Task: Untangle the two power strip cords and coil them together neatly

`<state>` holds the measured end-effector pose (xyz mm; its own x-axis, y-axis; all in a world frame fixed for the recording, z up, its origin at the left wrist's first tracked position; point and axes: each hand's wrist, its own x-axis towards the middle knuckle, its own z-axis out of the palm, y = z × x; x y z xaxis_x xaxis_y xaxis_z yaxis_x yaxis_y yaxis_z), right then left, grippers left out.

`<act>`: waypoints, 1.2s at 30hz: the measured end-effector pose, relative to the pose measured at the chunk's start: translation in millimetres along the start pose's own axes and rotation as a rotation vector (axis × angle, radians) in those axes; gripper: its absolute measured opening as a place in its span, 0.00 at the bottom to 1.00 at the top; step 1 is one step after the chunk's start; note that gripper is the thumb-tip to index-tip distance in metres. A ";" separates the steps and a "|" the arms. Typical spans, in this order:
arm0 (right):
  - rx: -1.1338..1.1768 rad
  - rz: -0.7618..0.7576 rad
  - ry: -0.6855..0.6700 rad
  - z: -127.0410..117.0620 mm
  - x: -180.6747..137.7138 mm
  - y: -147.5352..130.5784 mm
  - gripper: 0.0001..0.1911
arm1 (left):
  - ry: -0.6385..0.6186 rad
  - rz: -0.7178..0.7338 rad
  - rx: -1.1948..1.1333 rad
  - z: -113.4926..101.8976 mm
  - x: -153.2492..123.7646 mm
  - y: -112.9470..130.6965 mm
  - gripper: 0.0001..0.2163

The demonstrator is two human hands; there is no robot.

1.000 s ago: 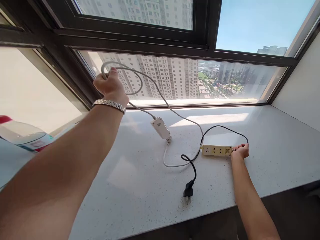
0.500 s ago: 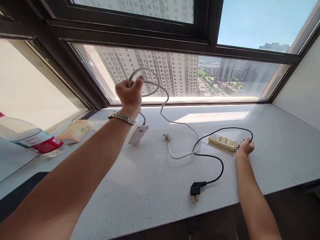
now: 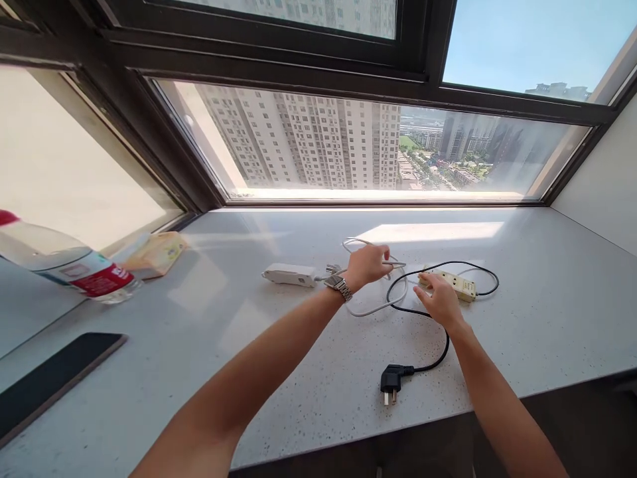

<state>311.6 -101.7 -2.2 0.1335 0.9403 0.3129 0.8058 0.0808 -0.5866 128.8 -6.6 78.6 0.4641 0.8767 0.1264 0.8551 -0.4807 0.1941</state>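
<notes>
My left hand [image 3: 367, 264], with a metal watch on the wrist, grips loops of a white cable [image 3: 371, 309] low over the sill. The cable's white adapter box [image 3: 290, 274] lies flat to the left, with its small plug beside my wrist. My right hand [image 3: 438, 300] hovers with spread fingers over the near end of a yellow power strip [image 3: 456, 284]. The strip's black cord [image 3: 432, 362] curves toward me and ends in a black plug [image 3: 391, 382] near the front edge.
The white speckled window sill [image 3: 547, 318] runs under a dark-framed window. At the left lie a plastic bottle with a red label [image 3: 74, 272], a yellowish packet [image 3: 159, 252] and a dark phone [image 3: 54, 372]. A wall closes the right side.
My left hand came down from window height to the sill with the white cable, and the adapter box now lies flat. My right hand left the strip's far end and moved over its near end.
</notes>
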 end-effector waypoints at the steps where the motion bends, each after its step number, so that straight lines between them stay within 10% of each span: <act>1: -0.049 -0.027 -0.006 -0.8 5.8 0.4 0.22 | -0.018 0.006 0.028 6.1 1.7 4.2 0.16; 5: -0.258 -0.035 -0.136 0.9 31.1 0.4 0.28 | -0.101 0.068 0.104 17.2 16.6 14.5 0.29; 11: -0.375 -0.033 -0.188 17.6 42.4 -0.4 0.12 | -0.290 0.234 0.226 21.3 40.9 29.9 0.30; 24: 0.249 -0.366 0.033 -11.2 36.8 24.6 0.19 | -0.444 0.455 0.258 55.9 55.5 32.3 0.20; 32: -0.237 -0.347 -0.238 -48.6 32.2 8.1 0.15 | -0.377 0.475 0.257 58.6 48.0 31.6 0.11; 36: -0.335 -0.278 -0.063 -84.9 41.0 18.5 0.24 | -0.334 0.382 0.237 55.7 49.8 29.0 0.07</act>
<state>380.9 -89.7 63.1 -0.1422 0.9172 0.3722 0.9500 0.2320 -0.2088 189.6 24.1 36.3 0.7661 0.6176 -0.1780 0.6225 -0.7819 -0.0336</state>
